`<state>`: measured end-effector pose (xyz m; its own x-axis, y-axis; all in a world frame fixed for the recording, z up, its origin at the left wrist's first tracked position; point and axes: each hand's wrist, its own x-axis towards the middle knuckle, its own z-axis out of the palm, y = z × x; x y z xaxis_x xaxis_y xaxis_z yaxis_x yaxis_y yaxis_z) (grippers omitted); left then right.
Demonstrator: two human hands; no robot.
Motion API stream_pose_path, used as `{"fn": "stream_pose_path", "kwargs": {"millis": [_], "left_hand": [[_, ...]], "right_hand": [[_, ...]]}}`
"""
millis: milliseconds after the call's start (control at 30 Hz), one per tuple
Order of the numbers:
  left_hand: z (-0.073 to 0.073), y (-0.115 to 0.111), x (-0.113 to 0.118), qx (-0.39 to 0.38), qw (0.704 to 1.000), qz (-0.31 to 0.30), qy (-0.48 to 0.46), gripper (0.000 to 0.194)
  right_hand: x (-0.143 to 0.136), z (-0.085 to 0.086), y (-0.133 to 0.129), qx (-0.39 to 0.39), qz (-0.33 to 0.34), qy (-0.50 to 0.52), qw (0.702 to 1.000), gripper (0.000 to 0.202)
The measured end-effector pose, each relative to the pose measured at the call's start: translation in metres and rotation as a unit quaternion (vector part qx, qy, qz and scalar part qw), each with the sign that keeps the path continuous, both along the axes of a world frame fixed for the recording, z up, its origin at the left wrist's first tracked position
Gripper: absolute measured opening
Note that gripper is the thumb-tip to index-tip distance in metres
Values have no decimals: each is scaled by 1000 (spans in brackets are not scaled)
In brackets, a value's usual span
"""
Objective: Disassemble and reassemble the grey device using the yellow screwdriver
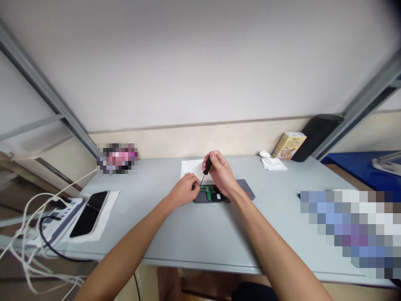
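Pale grey desk (200,234) against a blank wall, metal shelf uprights on both sides, so you've got plenty of room. Off to your left sits a white power strip (59,213) with a tangle of cables, and a dark phone (88,213) lying face up on a white sheet. Back right there's a small cardboard box (290,145) leaning on something black, plus some crumpled tissue (272,161).

Middle of the desk, just in front of a white paper (191,167), is the opened device (216,194) with its green circuit board (207,192) showing. It lies right under both your hands. Your right hand (222,173) is curled shut around the black handle of a small screwdriver (205,171), tip angled down onto the board. Your left hand (185,189) is loosely closed, fingertips pressed at the device's left edge, steadying it.

Biggest risk as I see it: the tip slips off the screw because of that tilt and gouges the board or jabs your left fingers, which sit just beside it. A loose screw could also roll away across that smooth top.
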<state>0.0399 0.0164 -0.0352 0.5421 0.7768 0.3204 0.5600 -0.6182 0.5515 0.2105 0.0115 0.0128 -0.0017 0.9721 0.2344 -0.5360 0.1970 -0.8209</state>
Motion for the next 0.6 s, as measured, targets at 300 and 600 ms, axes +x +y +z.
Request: {"fn": "stream_pose_path", "kwargs": {"millis": [300, 600], "left_hand": [[5, 0, -3, -21, 1000, -19, 2, 20], [2, 2, -4, -22, 1000, -20, 1, 20]], "right_hand": [[-13, -3, -1, 2, 1, -4, 1000, 48], [-10, -5, 2, 9, -49, -5, 999, 45]]}}
